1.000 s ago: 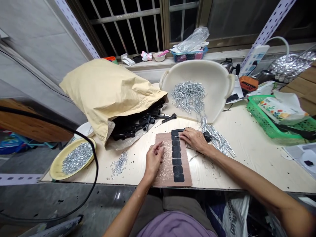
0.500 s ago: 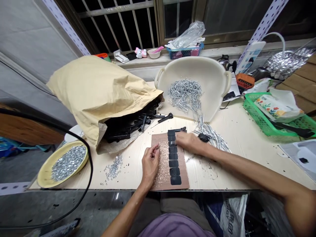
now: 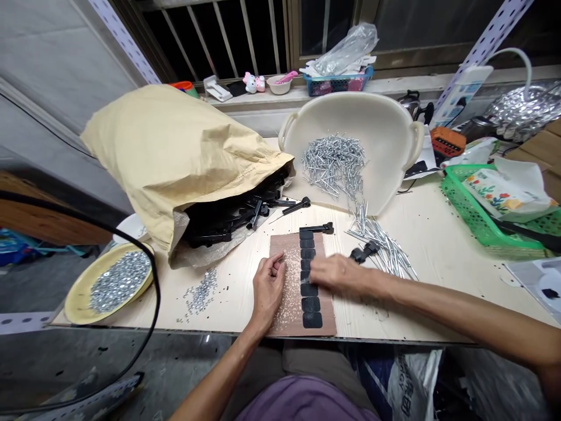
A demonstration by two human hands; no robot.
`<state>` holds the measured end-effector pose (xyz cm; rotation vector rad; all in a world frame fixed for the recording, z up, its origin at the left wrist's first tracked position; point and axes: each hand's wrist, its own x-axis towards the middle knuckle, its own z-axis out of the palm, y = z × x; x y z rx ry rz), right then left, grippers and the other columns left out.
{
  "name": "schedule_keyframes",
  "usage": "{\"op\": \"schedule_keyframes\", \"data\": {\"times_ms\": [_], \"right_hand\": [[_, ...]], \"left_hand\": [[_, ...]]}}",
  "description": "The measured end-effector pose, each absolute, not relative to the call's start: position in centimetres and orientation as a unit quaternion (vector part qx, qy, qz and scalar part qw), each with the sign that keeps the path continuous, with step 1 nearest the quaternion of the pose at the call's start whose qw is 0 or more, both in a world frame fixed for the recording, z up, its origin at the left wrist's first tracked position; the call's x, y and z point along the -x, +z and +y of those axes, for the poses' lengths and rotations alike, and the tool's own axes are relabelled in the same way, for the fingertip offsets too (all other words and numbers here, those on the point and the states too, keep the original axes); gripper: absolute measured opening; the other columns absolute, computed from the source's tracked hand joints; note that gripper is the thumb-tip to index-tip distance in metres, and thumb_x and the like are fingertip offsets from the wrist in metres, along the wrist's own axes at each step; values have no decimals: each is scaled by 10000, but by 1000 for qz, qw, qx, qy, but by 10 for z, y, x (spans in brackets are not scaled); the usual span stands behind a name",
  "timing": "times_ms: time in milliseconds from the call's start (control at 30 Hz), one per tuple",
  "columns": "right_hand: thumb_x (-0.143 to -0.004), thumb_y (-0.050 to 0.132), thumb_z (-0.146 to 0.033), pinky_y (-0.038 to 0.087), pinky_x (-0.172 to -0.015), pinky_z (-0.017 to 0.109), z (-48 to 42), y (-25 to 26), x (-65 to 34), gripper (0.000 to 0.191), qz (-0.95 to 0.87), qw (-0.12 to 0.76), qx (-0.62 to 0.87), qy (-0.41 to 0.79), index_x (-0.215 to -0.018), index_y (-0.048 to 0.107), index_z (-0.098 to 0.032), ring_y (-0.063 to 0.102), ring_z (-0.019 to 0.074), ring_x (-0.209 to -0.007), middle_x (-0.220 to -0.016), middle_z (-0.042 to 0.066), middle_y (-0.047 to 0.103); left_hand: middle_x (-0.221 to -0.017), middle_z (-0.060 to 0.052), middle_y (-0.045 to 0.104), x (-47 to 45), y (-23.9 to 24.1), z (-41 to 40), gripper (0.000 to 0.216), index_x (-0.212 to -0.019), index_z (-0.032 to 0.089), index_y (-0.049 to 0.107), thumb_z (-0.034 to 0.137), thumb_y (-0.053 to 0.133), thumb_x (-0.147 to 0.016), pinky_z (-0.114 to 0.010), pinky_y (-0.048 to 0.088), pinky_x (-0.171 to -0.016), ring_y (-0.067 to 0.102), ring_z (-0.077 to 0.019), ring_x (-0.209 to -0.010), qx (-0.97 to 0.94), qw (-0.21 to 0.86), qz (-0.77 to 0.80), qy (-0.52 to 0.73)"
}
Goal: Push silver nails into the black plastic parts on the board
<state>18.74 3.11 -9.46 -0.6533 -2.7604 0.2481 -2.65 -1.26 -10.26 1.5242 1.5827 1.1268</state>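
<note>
A brown board (image 3: pixel 326 321) lies at the table's front edge, its left half speckled with pale marks. Down its right half runs a column of several black rounded pads (image 3: pixel 312 320). My right hand (image 3: pixel 333 273) is over the middle of that column, fingers curled together; what they hold, if anything, is hidden. On the board's left edge rests my left hand (image 3: pixel 268 286), thumb and fingertips pinched, any small thing between them too small to name. A black plastic piece (image 3: pixel 316 228) lies across the column's far end, and another black piece (image 3: pixel 364 251) sits beyond my right forearm.
Metal pins spill from a tipped white basin (image 3: pixel 385 134) into a pile (image 3: pixel 390 248) on the table. At left, a paper sack (image 3: pixel 175 146) spills black plastic parts. A yellow bowl (image 3: pixel 74 310) holds small metal nuts, with loose nuts (image 3: pixel 202 292) nearby. A green basket (image 3: pixel 468 216) stands right.
My right hand has moved down the column of pads, nearer to me, uncovering the far pads and black piece. My left hand stays about where it was. The view has shifted slightly.
</note>
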Motion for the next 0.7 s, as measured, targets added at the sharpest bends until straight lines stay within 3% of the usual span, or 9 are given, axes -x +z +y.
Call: {"op": "schedule_keyframes", "data": {"times_ms": [100,267,533,633,700], "right_hand": [[-969,318,-206,306,-478,197,46,-98,-186,293,-936,171,303,49,-772,525,-140,427,109,-665,-739,17,504],[-973,291,-185,253,-495,226,41,-97,-185,302,-959,134,245,37,-773,515,-156,424,116,-698,-759,15,503],[-970,314,-192,279,-521,231,18,-88,-189,276,-960,136,238,62,-811,537,-158,445,116,-700,-764,21,532],[-966,332,-218,270,-500,228,22,-84,-204,256,-895,149,420,29,-862,556,-152,470,117,-666,-777,34,561],[-954,353,-218,239,-483,238,20,-82,-216,237,-816,112,567,-9,-855,555,-147,480,126,-642,-787,44,574]], "left_hand": [[-835,-22,543,26,-103,-13,281,-1095,208,639,289,544,-844,-247,419,-679,513,-128,-714,-588,319,608,427],[-836,-25,541,26,-103,-12,275,-1088,196,638,287,540,-848,-245,424,-674,511,-123,-707,-592,318,607,425],[-855,-27,535,26,-104,-13,287,-1108,186,617,299,513,-866,-259,443,-687,517,-126,-725,-603,305,612,410],[-864,-28,538,27,-105,-14,286,-1112,189,614,298,507,-870,-259,447,-684,522,-126,-733,-607,306,608,410],[-864,-29,541,27,-105,-14,284,-1114,189,611,293,502,-873,-260,449,-679,525,-125,-730,-609,303,606,412]]}}
